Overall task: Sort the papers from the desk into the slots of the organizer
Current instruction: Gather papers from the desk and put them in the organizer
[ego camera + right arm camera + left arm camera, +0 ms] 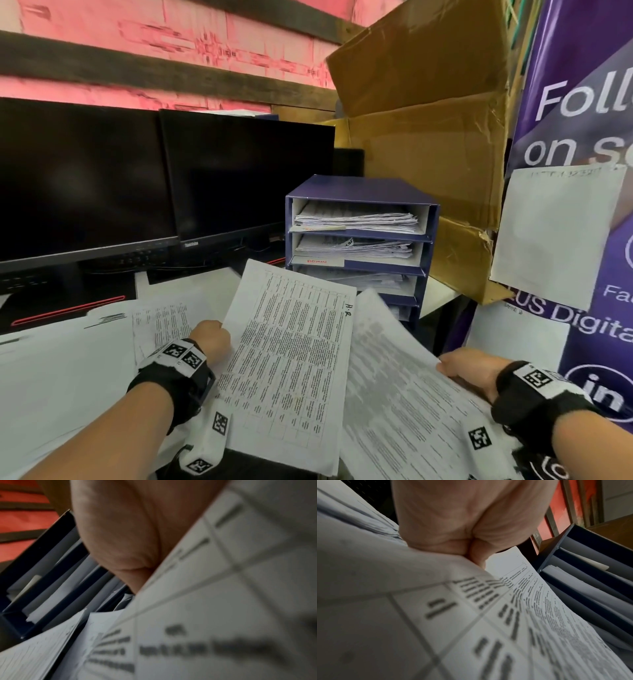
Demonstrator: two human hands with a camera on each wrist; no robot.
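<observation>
My left hand (212,337) pinches the left edge of a printed table sheet (291,359) marked "H.R", lifted and tilted toward the organizer; the same sheet (513,615) fills the left wrist view under my hand (462,524). My right hand (469,368) grips the right edge of a stack of printed papers (404,387), shown blurred as papers (214,608) in the right wrist view. The dark blue organizer (359,192) stands just beyond, its stacked slots holding papers; one shelf label (317,262) reads "ADMIN". The lower slots are partly hidden by the sheets.
Two dark monitors (239,178) stand at the left and back. More loose papers (68,359) cover the desk at left. A large cardboard box (428,120) leans behind the organizer. A purple banner (582,120) with a white sheet taped on it bounds the right.
</observation>
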